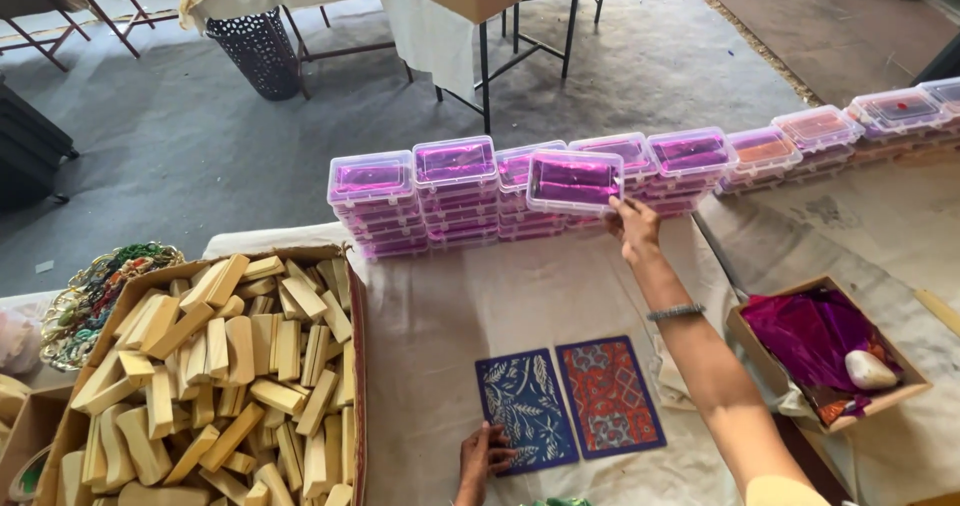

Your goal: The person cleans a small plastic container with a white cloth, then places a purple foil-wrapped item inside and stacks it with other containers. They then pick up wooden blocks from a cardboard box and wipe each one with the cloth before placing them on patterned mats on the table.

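cloth-covered table [480,306], right hand [632,228] on clear box [575,182]

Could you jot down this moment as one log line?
right hand: holding clear lidded box at the box stacks | left hand: resting on blue patterned card | beside it: red patterned card

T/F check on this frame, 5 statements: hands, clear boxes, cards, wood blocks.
1. The right hand holds a clear plastic box at the stacked boxes. True.
2. The left hand is lifted off the table. False: it rests on the blue patterned card.
3. The red patterned card lies right of the blue one. True.
4. The wooden blocks lie loose on the cloth. False: they fill a cardboard box.
5. The stacked boxes hold green material. False: it is purple.
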